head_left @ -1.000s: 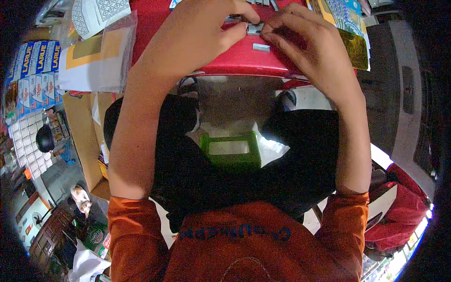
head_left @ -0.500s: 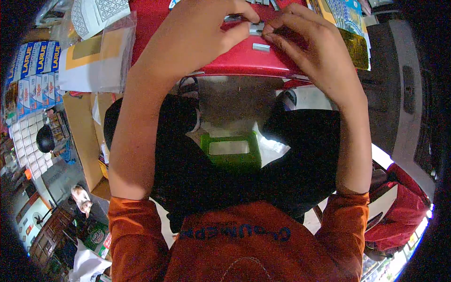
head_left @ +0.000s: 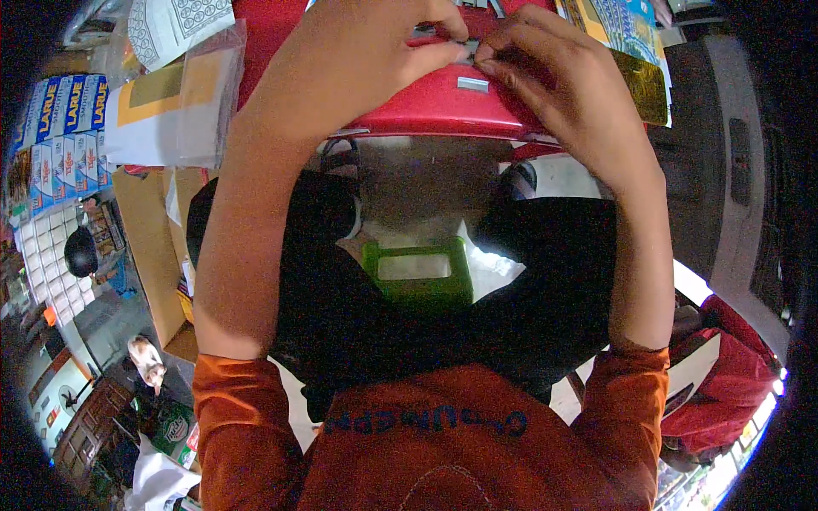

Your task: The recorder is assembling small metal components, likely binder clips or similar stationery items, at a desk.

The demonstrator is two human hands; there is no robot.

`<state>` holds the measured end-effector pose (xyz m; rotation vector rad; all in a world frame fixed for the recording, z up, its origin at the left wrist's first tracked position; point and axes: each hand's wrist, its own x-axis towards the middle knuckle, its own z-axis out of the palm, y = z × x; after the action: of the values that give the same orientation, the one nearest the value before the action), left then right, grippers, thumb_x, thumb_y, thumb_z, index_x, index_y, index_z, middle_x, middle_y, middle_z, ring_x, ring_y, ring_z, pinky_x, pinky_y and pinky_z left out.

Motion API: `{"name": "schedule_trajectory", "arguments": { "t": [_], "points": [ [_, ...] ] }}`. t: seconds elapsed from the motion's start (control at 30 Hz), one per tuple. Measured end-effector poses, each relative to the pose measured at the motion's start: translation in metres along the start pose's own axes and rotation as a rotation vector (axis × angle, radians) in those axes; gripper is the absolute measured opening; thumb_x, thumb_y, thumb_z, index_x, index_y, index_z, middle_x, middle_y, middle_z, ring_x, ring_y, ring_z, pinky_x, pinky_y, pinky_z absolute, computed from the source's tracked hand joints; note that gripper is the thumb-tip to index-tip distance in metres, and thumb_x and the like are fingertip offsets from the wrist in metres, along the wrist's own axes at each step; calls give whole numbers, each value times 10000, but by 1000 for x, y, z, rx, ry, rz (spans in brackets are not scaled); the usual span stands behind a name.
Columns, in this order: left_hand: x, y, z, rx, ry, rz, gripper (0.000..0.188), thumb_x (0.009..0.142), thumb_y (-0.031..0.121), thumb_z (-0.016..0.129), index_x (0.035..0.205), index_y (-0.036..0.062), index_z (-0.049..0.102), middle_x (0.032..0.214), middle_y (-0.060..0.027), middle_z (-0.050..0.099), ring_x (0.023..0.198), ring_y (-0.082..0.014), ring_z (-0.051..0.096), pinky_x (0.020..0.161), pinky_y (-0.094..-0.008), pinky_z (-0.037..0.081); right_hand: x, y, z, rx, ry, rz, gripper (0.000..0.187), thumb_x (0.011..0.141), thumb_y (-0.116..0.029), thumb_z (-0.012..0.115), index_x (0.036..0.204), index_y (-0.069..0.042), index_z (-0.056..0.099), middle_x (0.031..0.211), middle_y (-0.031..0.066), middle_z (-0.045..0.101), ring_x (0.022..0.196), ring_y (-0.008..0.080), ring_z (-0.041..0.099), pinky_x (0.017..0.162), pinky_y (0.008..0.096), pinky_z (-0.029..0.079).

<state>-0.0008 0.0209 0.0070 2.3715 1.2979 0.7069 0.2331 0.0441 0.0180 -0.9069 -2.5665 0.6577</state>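
Observation:
Over the red tabletop (head_left: 409, 115), my left hand (head_left: 366, 64) and my right hand (head_left: 558, 72) meet with thumbs and fingers pinched together. Between their fingertips is a small silvery-grey piece (head_left: 469, 48), mostly covered by the fingers, so its exact kind does not show. A short, flat silvery strip (head_left: 473, 84) lies on the red surface just below the fingertips. More thin grey metal-looking strips (head_left: 481, 5) lie beyond the hands at the top edge of the view.
Left of the hands are a clear plastic sleeve with papers (head_left: 170, 102) and a printed sheet (head_left: 175, 30). Colourful packets (head_left: 626, 30) lie on the right. A cardboard box (head_left: 141, 247) stands at the left; a green plastic stool (head_left: 417, 285) is below. A cat (head_left: 146, 362) is on the floor.
My fingers have shifted slightly around the small piece, and the left thumb now reaches further over it. The strip on the tabletop has stayed in place.

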Motion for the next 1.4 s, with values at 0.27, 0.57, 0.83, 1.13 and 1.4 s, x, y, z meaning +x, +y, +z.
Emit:
{"name": "schedule_trajectory", "arguments": {
  "t": [0.27, 0.57, 0.83, 1.13, 1.4],
  "points": [
    [3, -1, -7, 112, 6, 169, 188, 854, 113, 812, 941, -49, 772, 953, -141, 682, 984, -316, 636, 878, -411, 535, 2, -14, -4, -55, 13, -6, 150, 977, -108, 713, 1009, 35, 685, 936, 165, 612, 882, 353, 637, 766, 449, 519],
    [18, 24, -26, 247, -184, 211, 164, 891, 110, 755, 949, -43, 771, 1009, -157, 689, 1048, -310, 652, 944, -412, 529, -3, 5, -4, 69, -2, 11, 172, 947, -108, 742, 1048, 29, 717, 997, 175, 669, 931, 342, 676, 814, 431, 548],
    [13, 7, -13, 188, -93, 220, 147, 896, 119, 756, 935, -20, 781, 963, -110, 673, 1028, -300, 652, 949, -404, 523, -10, -6, -8, 61, 9, 15, 183, 910, -117, 777, 1034, 10, 732, 1001, 152, 704, 964, 313, 700, 878, 392, 548],
    [7, 5, -10, 136, -60, 112, 166, 908, 137, 770, 920, -28, 791, 944, -101, 684, 974, -286, 637, 901, -392, 522, -7, 2, -7, -45, 42, -5, 201, 891, -141, 799, 1026, -6, 737, 999, 138, 720, 969, 291, 719, 885, 372, 551],
    [7, 12, -12, 116, -46, 98, 162, 904, 145, 780, 925, -15, 799, 948, -91, 688, 974, -275, 629, 886, -384, 526, -14, 10, -12, -47, 133, 185, 211, 888, -166, 801, 1008, -3, 739, 951, 157, 752, 891, 305, 746, 818, 391, 563]
  ]
}}
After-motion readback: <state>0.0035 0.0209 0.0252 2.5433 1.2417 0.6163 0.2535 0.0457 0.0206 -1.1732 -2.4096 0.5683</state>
